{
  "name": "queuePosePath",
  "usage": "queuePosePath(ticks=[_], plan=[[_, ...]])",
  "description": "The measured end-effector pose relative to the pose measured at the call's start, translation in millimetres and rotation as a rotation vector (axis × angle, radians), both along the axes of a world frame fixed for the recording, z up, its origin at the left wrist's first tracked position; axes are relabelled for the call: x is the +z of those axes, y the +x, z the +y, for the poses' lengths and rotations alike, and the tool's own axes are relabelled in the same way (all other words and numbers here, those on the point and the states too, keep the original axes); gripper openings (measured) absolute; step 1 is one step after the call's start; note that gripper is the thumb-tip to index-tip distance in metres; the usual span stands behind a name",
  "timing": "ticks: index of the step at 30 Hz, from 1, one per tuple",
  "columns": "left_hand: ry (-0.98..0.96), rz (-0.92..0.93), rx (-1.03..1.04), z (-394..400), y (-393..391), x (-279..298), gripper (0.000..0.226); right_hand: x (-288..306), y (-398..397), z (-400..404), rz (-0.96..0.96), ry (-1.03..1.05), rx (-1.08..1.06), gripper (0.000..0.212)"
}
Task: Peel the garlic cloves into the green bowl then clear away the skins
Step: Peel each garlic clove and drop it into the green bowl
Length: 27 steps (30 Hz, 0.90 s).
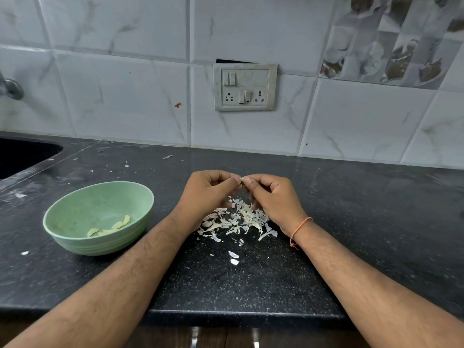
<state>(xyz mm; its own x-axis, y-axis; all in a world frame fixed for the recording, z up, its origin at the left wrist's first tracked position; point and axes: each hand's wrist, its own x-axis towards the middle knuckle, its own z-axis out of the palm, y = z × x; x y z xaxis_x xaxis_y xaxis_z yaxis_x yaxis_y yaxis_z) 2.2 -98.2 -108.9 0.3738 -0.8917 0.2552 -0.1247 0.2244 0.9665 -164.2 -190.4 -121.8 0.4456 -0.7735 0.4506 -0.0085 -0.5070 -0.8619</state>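
Head view, left hand (pixel 208 194), right hand (pixel 273 199) pinching garlic clove (pixel 242 178)

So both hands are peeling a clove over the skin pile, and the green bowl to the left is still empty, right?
Not quite. The head view shows the green bowl already holds a few peeled cloves. The rest stands: the left hand and right hand pinch a clove above the skin pile.
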Motion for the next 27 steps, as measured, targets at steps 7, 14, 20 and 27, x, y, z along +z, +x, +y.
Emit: queuePosePath(ticks=[7, 14, 20, 27], plan=[[0.060, 0.149, -0.105, -2.1, 2.1, -3.0, 0.014, 0.3, -1.1, 0.3, 0.023, -0.111, -0.036, 0.014], [0.117, 0.231, -0.172, -7.8, 2.1, -7.2, 0.017, 0.7, -2.1, -1.0, 0.020, -0.111, -0.007, 0.009], [0.122, 0.156, -0.162, -8.4, 1.3, -6.8, 0.017, 2.2, -0.5, 2.2, -0.018, -0.017, 0.084, 0.008], [0.151, -0.033, -0.112, -7.3, 1.3, -6.2, 0.029, 2.4, 1.6, 4.4, -0.138, 0.194, 0.156, 0.008]])
